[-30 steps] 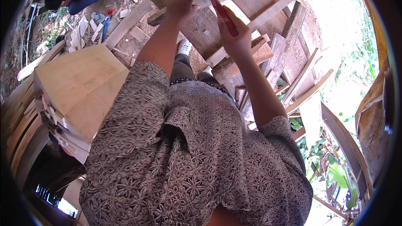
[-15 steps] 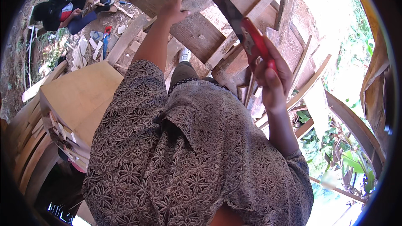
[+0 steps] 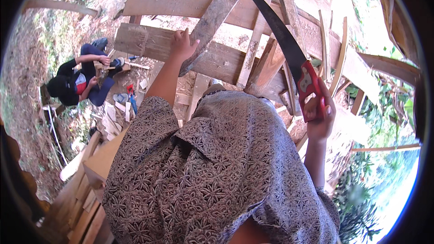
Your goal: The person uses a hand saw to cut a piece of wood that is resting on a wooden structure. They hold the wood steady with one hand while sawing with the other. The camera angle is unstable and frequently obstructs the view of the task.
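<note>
A handsaw (image 3: 308, 91) with a red handle and a dark toothed blade is gripped in my right hand (image 3: 322, 116), its blade raised and slanting up to the left over the planks. My left hand (image 3: 182, 46), thumb and fingers apart, rests at the left edge of a slanting grey plank (image 3: 220, 12). That plank lies across a wide weathered board (image 3: 156, 41). Part of the left palm's contact with the wood is hidden.
Another person (image 3: 86, 74) sits on the ground at the left, working with their hands. A second long board (image 3: 169, 2) lies beyond. Narrow wood strips (image 3: 255, 40) lean at centre right. Wood scraps (image 3: 110, 117) and a blue-and-red tool (image 3: 132, 97) lie at the left, above a plywood box (image 3: 106, 156).
My view has shifted, showing more of the boards beyond. The right hand has swung the saw outward to the right; the left hand stays by the slanting plank, fingers more spread.
</note>
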`<state>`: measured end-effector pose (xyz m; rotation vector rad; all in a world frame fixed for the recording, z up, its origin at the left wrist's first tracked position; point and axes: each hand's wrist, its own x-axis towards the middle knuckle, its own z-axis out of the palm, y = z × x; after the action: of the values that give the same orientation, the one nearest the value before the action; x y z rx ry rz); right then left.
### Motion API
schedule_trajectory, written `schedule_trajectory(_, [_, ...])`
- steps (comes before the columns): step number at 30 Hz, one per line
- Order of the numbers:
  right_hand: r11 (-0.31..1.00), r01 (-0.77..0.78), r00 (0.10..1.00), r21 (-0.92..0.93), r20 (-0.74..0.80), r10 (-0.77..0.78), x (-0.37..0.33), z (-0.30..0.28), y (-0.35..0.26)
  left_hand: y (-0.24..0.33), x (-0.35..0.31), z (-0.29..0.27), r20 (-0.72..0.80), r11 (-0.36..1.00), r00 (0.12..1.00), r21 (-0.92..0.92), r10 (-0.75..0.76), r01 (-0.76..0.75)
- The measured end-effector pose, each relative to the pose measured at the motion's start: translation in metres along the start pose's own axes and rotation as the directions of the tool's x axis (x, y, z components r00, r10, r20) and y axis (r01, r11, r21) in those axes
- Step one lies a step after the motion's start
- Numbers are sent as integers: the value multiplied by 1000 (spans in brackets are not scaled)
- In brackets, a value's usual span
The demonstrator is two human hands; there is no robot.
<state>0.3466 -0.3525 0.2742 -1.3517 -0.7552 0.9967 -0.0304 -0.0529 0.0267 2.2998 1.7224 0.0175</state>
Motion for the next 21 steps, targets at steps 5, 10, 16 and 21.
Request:
schedule_trajectory(5, [999, -37, 970, 20, -239, 41, -50, 9, 20, 31, 68, -66, 50, 735, 800, 363, 598, -573])
schedule_trajectory(10, [998, 1, 902, 68, -430, 28, -87, 32, 34, 102, 142, -79, 407, 44, 365, 615, 838, -787])
schedule_trajectory(16, [991, 45, 795, 129, -605, 43, -125, 57, 43, 181, 195, -71, 718, -287, 371, 615, 590, -734])
schedule_trajectory(21, [976, 94, 649, 196, -756, 89, -152, 77, 43, 172, 217, -65, 784, -452, 193, 519, 590, -726])
